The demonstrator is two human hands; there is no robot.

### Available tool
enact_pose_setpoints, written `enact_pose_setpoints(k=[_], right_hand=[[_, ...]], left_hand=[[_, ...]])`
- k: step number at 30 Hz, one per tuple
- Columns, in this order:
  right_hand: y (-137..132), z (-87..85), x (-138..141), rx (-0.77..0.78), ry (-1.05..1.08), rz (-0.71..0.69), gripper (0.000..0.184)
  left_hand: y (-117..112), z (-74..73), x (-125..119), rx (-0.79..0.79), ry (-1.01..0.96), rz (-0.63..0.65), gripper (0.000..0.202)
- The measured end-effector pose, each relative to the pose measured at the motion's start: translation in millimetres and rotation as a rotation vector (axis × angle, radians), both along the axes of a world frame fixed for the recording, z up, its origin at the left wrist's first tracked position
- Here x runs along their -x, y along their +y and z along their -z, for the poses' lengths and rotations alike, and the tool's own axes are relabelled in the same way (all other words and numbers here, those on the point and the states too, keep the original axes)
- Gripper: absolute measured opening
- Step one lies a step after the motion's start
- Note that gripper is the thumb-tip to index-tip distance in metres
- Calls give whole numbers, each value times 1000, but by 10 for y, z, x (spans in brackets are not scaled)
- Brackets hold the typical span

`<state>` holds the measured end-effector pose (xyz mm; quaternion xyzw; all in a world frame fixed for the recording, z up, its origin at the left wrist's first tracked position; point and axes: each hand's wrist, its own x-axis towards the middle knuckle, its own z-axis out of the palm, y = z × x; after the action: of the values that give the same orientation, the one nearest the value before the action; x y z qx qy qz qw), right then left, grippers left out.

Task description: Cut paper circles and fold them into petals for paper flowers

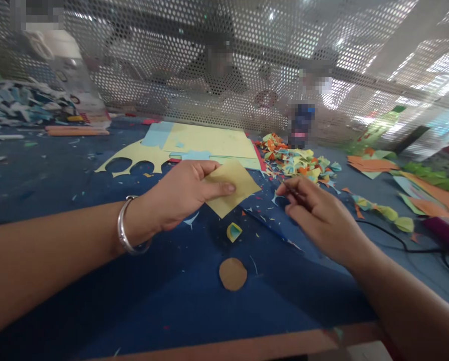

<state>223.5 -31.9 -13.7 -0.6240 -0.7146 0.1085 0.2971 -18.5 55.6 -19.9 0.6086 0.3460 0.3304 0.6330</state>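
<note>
My left hand, with a silver bangle at the wrist, grips a yellow square of paper, thumb on top. The sheet is turned corner-down above the blue table. To its right my right hand is closed, fingers pinched, around something thin and dark that I cannot make out. Beneath the square lies a small folded yellow and blue paper piece. Closer to me rests a round brown disc, flat on the blue cover.
Yellow and blue sheets lie behind, beside a yellow offcut with round holes. A heap of folded paper pieces is at back right. A bottle, orange papers and a black cable flank the work; a perforated metal screen stands behind.
</note>
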Motion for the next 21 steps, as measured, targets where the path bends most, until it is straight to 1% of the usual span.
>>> enact_pose_setpoints(k=[2, 4, 6, 9, 12, 15, 17, 21], right_hand=[[-10, -7, 23, 5, 54, 10, 13], [-21, -12, 66, 31, 120, -11, 21], [-32, -16, 113, 33, 164, -33, 23], [-40, -24, 160, 2, 171, -47, 18], [-42, -36, 181, -4, 166, -75, 18], [-45, -47, 188, 38, 188, -124, 21], [-47, -47, 179, 70, 231, -164, 28], [-46, -28, 109, 80, 320, -197, 51]], left_hand=[[-48, -2, -35, 105, -65, 64, 18], [-99, -3, -63, 147, -95, 103, 22], [-147, -8, -78, 131, -81, 105, 25], [-206, -20, -76, 107, -33, 100, 24], [-234, -30, -63, 127, 24, 159, 22], [-229, -23, -59, 149, 55, 201, 23], [-212, -11, -63, 146, 59, 189, 20], [-162, 15, -61, 202, 44, 150, 18]])
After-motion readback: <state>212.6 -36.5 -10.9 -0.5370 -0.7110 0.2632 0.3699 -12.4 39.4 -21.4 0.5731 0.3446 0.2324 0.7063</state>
